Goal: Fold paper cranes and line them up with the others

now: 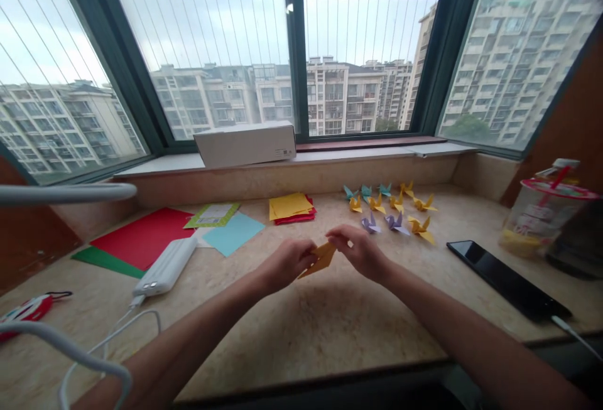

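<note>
Between my two hands, a little above the stone counter, is a folded piece of yellow origami paper (323, 259). My left hand (288, 264) pinches its left side, with the thumb and fingers closed on it. At the upper right corner, my right hand (357, 248) grips the paper between thumb and bent fingers. Beyond my right hand stand several folded paper cranes (397, 224) in yellow, purple and teal. Past my left hand lies a stack of yellow paper squares (288, 206) on top of red ones (301, 218).
Left on the counter (264, 347) are red sheets (146, 234), a green sheet (106, 262), a light blue sheet (234, 233) and a white power bank (167, 265) with its cable. To the right are a black phone (506, 278) and a plastic cup (532, 215). A white box (245, 145) sits on the sill.
</note>
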### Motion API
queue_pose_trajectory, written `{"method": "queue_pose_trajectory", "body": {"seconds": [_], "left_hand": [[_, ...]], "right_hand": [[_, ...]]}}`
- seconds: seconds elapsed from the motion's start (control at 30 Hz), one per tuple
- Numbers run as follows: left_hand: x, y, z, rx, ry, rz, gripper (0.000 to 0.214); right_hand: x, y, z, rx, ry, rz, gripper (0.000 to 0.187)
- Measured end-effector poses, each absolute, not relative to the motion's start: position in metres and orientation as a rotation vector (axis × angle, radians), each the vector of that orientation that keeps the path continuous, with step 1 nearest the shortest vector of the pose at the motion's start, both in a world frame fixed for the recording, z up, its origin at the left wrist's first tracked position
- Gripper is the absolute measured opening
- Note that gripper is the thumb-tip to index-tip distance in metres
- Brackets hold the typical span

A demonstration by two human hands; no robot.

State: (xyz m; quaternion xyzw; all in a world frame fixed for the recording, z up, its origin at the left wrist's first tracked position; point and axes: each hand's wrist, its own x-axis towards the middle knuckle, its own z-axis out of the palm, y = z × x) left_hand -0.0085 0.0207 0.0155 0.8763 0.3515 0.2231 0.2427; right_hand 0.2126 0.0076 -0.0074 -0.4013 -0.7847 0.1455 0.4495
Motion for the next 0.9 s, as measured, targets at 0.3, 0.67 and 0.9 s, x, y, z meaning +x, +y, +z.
{"method": "queue_pose_trajectory", "body": {"seconds": [0.3, 0.67, 0.9], "left_hand": [[0.029, 0.022, 0.001, 1.318, 0.761, 1.112, 0.040], [0.030, 0.010, -0.011, 1.218, 0.737, 1.039, 0.040], [0.033, 0.005, -0.015, 1.096, 0.711, 1.093, 0.036]], "right_hand": [[0.211, 0.014, -0.007, -1.074, -1.665, 0.559, 0.043], [0.202, 0.006, -0.010, -0.936, -1.725, 0.360, 0.012], [0.203, 0.005, -0.013, -0.966, -1.770, 0.077, 0.013]]}}
